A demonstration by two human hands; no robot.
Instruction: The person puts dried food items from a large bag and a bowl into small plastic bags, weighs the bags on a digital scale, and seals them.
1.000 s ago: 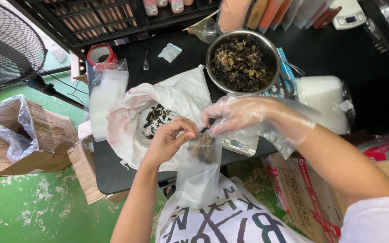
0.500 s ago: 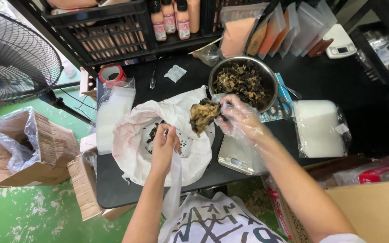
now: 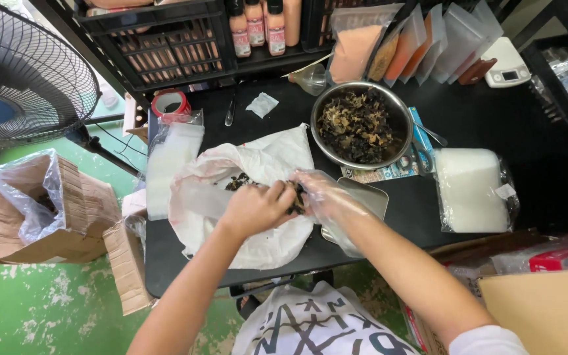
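Where the 2 hands meet over the middle of the black table (image 3: 481, 125), the bare left hand (image 3: 254, 209) pinches the mouth of a small clear bag (image 3: 198, 197) that lies flat to the left across a crumpled white plastic sheet (image 3: 264, 158), and the right hand (image 3: 320, 197), in a loose transparent glove, is closed on a clump of dark dried fungus (image 3: 296, 196) right at that opening. The hands are touching or very nearly so. The fungus looks light, brittle and irregular (likely to crumble or shed bits if squeezed), so a gentle cupped hold suits it better than a hard pinch. The bag is thin, limp and probably slippery against the glove; it is best held at the rim with the opening kept spread. A few dark bits (image 3: 236, 181) lie loose on the sheet. Behind the hands a steel bowl (image 3: 399, 112) holds more fungus, and a stack of clear bags (image 3: 169, 164) sits to the left, near the table's edge. A white packet (image 3: 471, 190) lies to the right. The near edge of the table is just beneath the forearms, leaving little room towards the body; there is more bare surface at the far right.
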